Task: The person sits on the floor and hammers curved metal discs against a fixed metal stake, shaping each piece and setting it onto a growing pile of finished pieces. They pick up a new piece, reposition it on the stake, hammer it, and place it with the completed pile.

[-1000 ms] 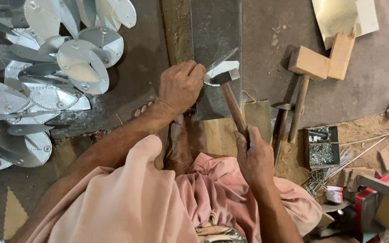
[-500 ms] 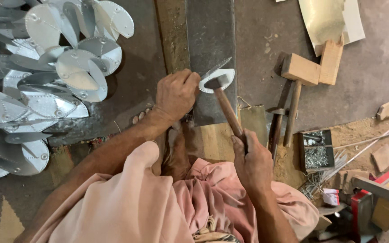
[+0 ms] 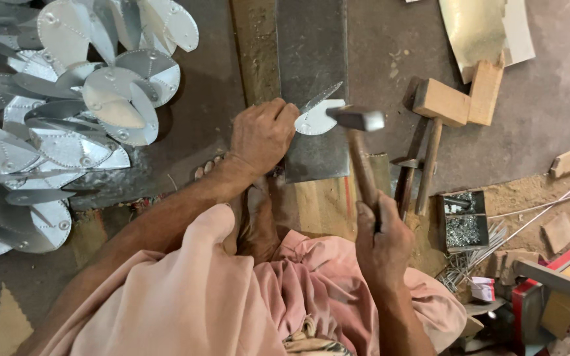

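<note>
A small, pale grey sheet-metal piece (image 3: 318, 118), rounded on one side and running to a point at about 1 o'clock, is being pinned flat on a dark steel plate (image 3: 311, 59) just above picture centre; its left edge is being covered by fingers. A hammer (image 3: 362, 155) is being held over it, the wooden handle being gripped at its lower end, at 5 o'clock from the piece. The shaft is running up toward 12 o'clock, and the grey, blurred metal head is being carried just at the piece's right edge.
</note>
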The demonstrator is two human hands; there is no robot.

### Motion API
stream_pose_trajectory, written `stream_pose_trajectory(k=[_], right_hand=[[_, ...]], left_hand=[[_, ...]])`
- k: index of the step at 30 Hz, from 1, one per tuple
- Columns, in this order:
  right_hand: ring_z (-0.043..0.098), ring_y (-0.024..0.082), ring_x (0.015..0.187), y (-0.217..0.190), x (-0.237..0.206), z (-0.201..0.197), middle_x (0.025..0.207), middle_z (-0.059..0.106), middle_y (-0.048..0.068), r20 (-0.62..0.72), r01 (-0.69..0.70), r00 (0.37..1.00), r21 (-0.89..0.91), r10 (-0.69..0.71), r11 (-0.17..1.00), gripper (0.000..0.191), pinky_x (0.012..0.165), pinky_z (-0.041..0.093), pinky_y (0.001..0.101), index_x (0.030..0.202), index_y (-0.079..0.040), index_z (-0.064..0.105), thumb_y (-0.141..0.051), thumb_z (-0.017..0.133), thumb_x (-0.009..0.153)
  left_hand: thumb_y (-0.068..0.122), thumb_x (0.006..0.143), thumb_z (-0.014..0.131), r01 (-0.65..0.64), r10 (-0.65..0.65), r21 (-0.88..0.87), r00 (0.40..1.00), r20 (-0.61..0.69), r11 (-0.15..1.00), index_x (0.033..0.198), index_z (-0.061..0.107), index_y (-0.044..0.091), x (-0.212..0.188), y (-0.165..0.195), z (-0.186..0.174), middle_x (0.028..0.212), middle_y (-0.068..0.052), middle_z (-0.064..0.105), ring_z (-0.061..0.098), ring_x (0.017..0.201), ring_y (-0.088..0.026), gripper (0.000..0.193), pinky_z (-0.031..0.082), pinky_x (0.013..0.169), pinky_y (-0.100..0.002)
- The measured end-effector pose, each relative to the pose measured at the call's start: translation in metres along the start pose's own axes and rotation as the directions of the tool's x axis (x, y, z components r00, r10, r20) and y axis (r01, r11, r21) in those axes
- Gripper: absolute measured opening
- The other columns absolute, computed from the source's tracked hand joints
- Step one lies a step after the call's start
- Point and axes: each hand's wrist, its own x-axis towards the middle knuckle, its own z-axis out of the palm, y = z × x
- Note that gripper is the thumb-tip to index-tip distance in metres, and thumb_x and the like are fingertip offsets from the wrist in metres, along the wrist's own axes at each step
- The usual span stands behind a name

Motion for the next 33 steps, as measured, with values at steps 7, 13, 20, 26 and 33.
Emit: stream_pose_trajectory(k=[7,13,20,26,33], right_hand=[[0.065,0.028,0.063,0.013,0.001,0.007,0.075,0.066,0.016,0.098,0.161,0.984,-0.124,-0.150,0.979,0.028,0.058,0.048,0.0415,0.121,-0.003,0.064,-0.022,0.064,0.101],[0.045,0.006,0.054,0.025,-0.002,-0.010,0.069,0.053,-0.002,0.320,-0.224,0.947,0.562,0.041,0.796,0.024,0.045,0.035,0.0255,0.105,0.000,0.066,-0.023,0.058,0.105],[0.052,0.003,0.058,0.001,-0.014,-0.008,0.076,0.061,-0.004,-0.411,0.341,0.911,0.723,-0.023,0.600,0.026,0.047,0.040,0.0209,0.110,-0.007,0.061,-0.031,0.054,0.107],[0.049,0.014,0.065,0.038,0.000,0.036,0.070,0.057,0.007,0.328,-0.129,0.941,0.110,0.086,0.986,0.022,0.059,0.042,0.0374,0.109,0.000,0.059,-0.022,0.056,0.105],[0.053,0.013,0.076,0.108,-0.045,0.040,0.080,0.059,0.006,0.294,-0.240,0.948,0.424,0.118,0.873,0.024,0.065,0.046,0.0324,0.095,0.000,0.063,-0.013,0.049,0.109]], left_hand=[[0.004,0.084,0.070,-0.009,0.010,0.018,1.000,-0.026,1.000,0.093,0.062,0.009,0.001,-0.002,0.003,0.085,-0.007,0.060,0.068,0.075,-0.027,0.013,0.053,0.063,-0.040],[0.008,0.086,0.071,0.002,-0.002,-0.004,1.000,0.008,1.000,0.089,0.059,0.008,-0.003,-0.003,0.003,0.083,-0.009,0.059,0.066,0.074,-0.029,0.013,0.052,0.064,-0.041],[0.005,0.089,0.071,0.028,-0.028,-0.008,0.999,0.037,1.000,0.089,0.057,0.008,-0.001,-0.004,0.003,0.082,-0.008,0.058,0.065,0.074,-0.029,0.014,0.051,0.063,-0.042],[0.004,0.087,0.069,0.007,-0.009,-0.036,0.998,-0.058,0.999,0.094,0.059,0.008,-0.008,-0.009,0.001,0.089,-0.009,0.062,0.066,0.081,-0.030,0.012,0.053,0.067,-0.041],[-0.006,0.098,0.052,0.506,-0.540,-0.822,0.783,0.309,0.263,0.115,0.064,0.004,0.009,-0.069,0.008,0.104,-0.008,0.066,0.062,0.090,-0.017,0.024,0.052,0.079,-0.035]])
